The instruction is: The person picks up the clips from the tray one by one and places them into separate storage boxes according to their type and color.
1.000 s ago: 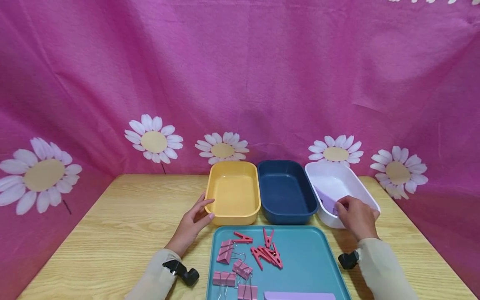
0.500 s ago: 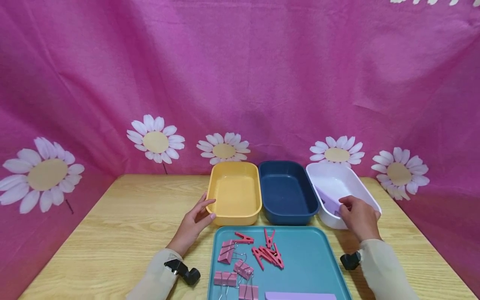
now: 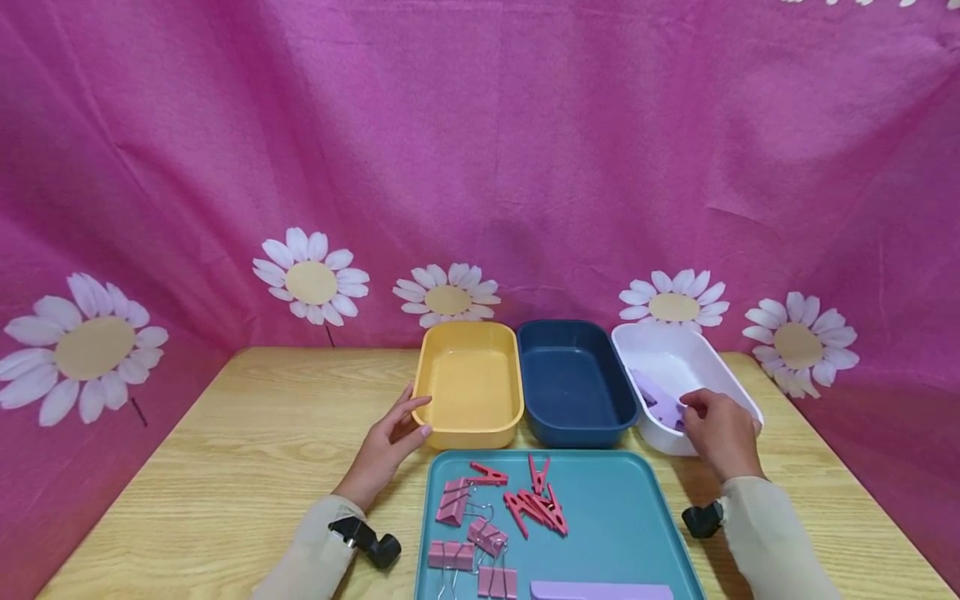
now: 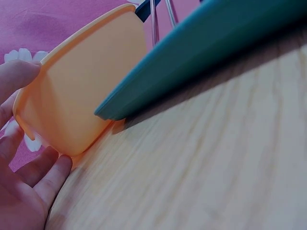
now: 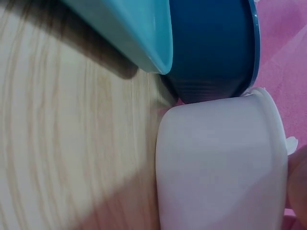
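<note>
My left hand [image 3: 386,450] rests at the near left corner of the yellow bin [image 3: 468,439], its fingers spread and touching the rim. In the left wrist view, the fingertips [image 4: 60,165] lie against the bin's outer wall. My right hand [image 3: 722,433] is over the near right corner of the white bin [image 3: 731,383], thumb and index fingertips inside it. Below these fingertips, a flat purple piece [image 3: 652,396] with dark marks lies in the bin; its exact kind is unclear. The right wrist view shows mostly the white bin's outer wall [image 5: 220,158].
A navy bin [image 3: 577,437] stands between the other two. In front, a teal tray [image 3: 615,500] carries several pink binder clips [image 3: 453,502], several red clothespins [image 3: 536,510] and a long purple strip [image 3: 600,591] at its near edge. A flowered pink cloth [image 3: 555,167] hangs behind.
The purple piece has dropped from my right fingertips and lies lower in the white bin. My right hand has shifted slightly right. The left hand has stayed at the yellow bin.
</note>
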Demonstrator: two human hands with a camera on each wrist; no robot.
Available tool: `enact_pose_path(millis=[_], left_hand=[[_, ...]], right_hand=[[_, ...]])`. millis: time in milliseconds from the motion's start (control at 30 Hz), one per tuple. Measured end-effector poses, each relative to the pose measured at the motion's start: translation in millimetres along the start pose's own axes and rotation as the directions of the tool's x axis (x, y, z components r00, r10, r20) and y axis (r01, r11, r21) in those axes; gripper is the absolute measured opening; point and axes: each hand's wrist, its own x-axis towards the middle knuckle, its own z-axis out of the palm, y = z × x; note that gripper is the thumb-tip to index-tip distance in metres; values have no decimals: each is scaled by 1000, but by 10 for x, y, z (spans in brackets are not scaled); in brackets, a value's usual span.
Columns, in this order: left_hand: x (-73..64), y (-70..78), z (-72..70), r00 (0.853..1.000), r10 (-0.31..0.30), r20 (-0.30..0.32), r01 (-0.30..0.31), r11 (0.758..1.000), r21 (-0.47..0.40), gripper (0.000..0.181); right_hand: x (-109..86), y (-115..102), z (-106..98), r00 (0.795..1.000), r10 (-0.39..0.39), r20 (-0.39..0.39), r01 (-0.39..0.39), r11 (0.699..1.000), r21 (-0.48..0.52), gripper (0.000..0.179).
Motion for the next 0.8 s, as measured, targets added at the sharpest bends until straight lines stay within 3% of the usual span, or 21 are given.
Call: enact_pose_path(millis=[367, 567, 800], left_hand=[[4, 3, 3, 1000, 0, 12, 0, 1000, -13, 45], [11, 3, -1, 1000, 3, 19, -3, 1000, -23, 45], [9, -3, -10, 1000, 0, 22, 1, 1000, -17, 47]], right_hand=[[-17, 1, -1, 1000, -8, 29, 7, 1000, 7, 25], [-40, -1, -33, 995, 5, 100, -11, 998, 56, 30], [-53, 23, -47, 993, -66, 94, 61, 997, 53, 26]])
